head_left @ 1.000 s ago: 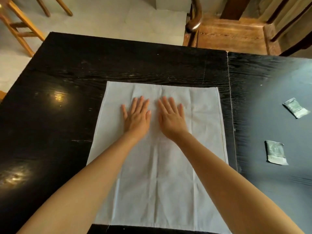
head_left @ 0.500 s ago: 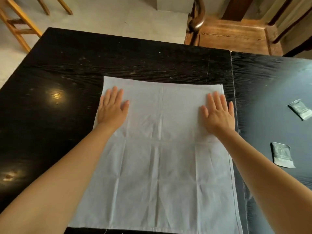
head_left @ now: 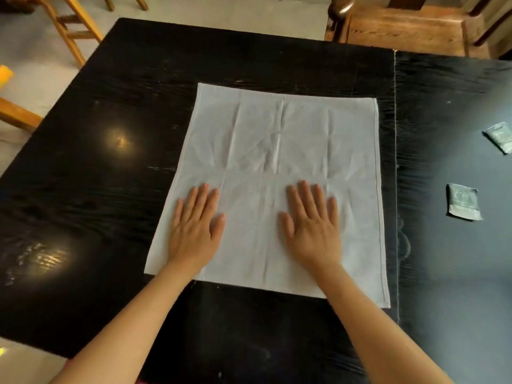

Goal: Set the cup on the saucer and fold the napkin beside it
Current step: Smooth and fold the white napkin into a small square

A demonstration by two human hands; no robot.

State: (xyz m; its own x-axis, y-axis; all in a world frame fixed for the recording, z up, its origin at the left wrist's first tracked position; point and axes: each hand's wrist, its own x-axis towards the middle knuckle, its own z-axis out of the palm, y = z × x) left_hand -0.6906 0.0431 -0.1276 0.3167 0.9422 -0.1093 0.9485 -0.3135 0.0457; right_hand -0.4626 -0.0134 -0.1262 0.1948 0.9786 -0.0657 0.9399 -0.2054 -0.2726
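A white cloth napkin (head_left: pixel 279 151) lies spread out flat on the black table (head_left: pixel 97 176), creased in a grid from old folds. My left hand (head_left: pixel 195 223) presses flat on its near left part, fingers straight. My right hand (head_left: pixel 311 223) presses flat on its near middle-right part, fingers spread. Neither hand holds anything. No cup or saucer is in view.
Two small grey-green sachets (head_left: pixel 464 202) (head_left: pixel 500 137) lie on the grey table surface at the right. A light wooden chair (head_left: pixel 69 26) stands beyond the far left corner and a dark wooden seat (head_left: pixel 401 29) behind the far edge.
Both hands slid apart from the middle to the napkin's sides, then came down to its near part. The view pulled back, showing the napkin's near edge.
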